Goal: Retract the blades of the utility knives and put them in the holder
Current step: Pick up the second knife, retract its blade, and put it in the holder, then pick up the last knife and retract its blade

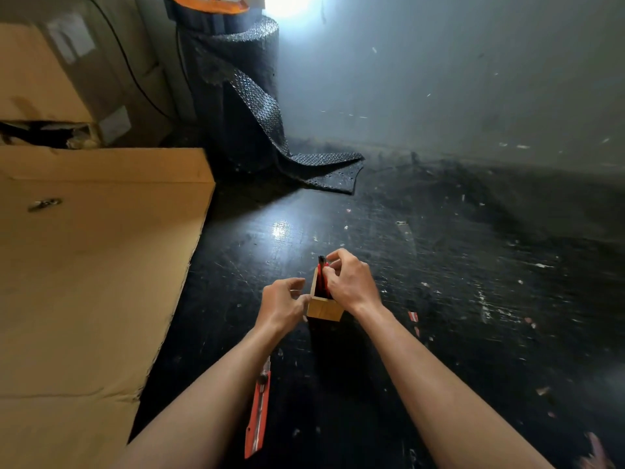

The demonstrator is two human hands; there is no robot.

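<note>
A small wooden holder stands on the dark floor at the centre. A red utility knife stands upright in it, its black end sticking out at the top. My right hand is curled around that knife's upper part from the right. My left hand rests against the holder's left side, fingers bent, with its thumb on the rim. A second red utility knife lies flat on the floor near my left forearm, and part of it is hidden under the arm.
A large flat cardboard sheet covers the floor on the left, with cardboard boxes behind it. A roll of black bubble wrap stands at the back, one end trailing onto the floor. Small scraps litter the floor on the right.
</note>
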